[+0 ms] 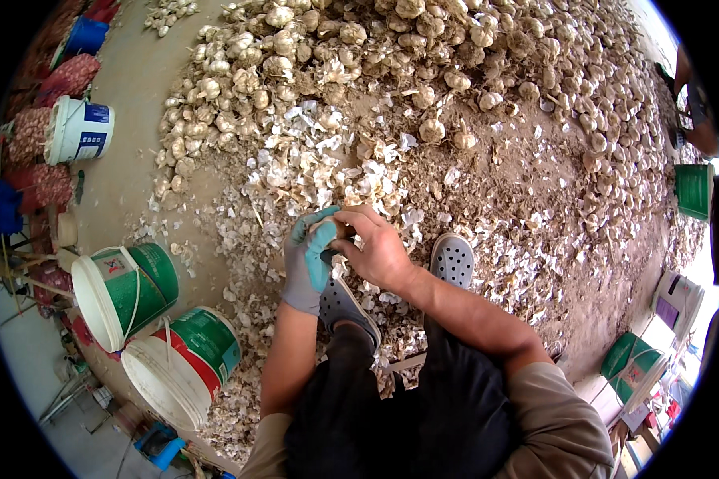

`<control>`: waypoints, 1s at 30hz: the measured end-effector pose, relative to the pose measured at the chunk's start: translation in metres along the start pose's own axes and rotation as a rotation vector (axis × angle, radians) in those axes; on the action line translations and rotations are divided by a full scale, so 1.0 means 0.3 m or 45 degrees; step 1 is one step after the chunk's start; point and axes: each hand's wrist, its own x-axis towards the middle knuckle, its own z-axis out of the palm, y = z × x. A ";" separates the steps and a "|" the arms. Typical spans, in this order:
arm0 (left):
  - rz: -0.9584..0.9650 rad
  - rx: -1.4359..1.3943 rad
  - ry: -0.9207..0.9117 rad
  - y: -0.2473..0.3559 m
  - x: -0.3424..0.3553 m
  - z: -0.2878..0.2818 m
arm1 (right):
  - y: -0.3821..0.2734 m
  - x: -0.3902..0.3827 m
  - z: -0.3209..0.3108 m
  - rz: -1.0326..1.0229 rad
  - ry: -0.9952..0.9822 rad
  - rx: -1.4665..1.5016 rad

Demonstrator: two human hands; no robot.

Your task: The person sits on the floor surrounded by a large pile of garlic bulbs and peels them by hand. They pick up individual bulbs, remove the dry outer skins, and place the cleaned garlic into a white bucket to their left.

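A garlic bulb (338, 228) is held between my two hands, mostly covered by fingers. My left hand (309, 259) wears a grey glove with teal-coated fingers and wraps round the bulb from the left. My bare right hand (378, 251) grips it from the right, thumb and fingertips pressed on its side. Below and around my hands lie loose white garlic skins (319, 164). Beyond them rises a large heap of unpeeled garlic bulbs (423, 48), dirt and dry roots clinging to many.
Two green-and-white buckets (156, 279) (212, 347) lie tilted at the left. Behind them stands a white bucket (84, 132) beside red net sacks (68, 78). More buckets (677, 302) stand at the right. My grey clogs (453, 259) rest among the skins. Another person's arm (703, 136) shows at the right edge.
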 end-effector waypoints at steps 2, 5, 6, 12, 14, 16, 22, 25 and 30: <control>-0.026 -0.010 0.092 0.009 0.041 -0.032 | -0.018 -0.015 0.024 -0.059 0.057 -0.205; -0.122 -0.224 0.115 -0.006 0.060 -0.030 | -0.020 -0.031 0.033 0.083 0.065 -0.200; -0.153 -0.319 0.076 -0.011 0.052 0.005 | -0.008 -0.035 0.014 0.169 0.062 -0.190; -0.057 -0.083 -0.096 0.028 0.001 0.073 | 0.032 -0.034 -0.002 0.154 0.057 -0.151; -0.065 -0.130 0.052 0.034 -0.010 0.053 | -0.007 -0.031 0.024 0.231 -0.027 -0.148; -0.026 -0.040 0.142 0.040 -0.011 0.075 | -0.020 -0.040 0.038 0.329 -0.032 -0.103; -0.118 -0.256 0.120 0.018 0.026 0.028 | -0.040 -0.028 0.037 0.179 0.063 -0.111; -0.077 -0.378 0.044 0.045 0.005 0.093 | -0.035 -0.018 0.008 0.136 0.051 -0.132; -0.094 0.058 -0.104 0.034 -0.028 0.037 | 0.000 0.000 -0.016 -0.091 0.021 -0.118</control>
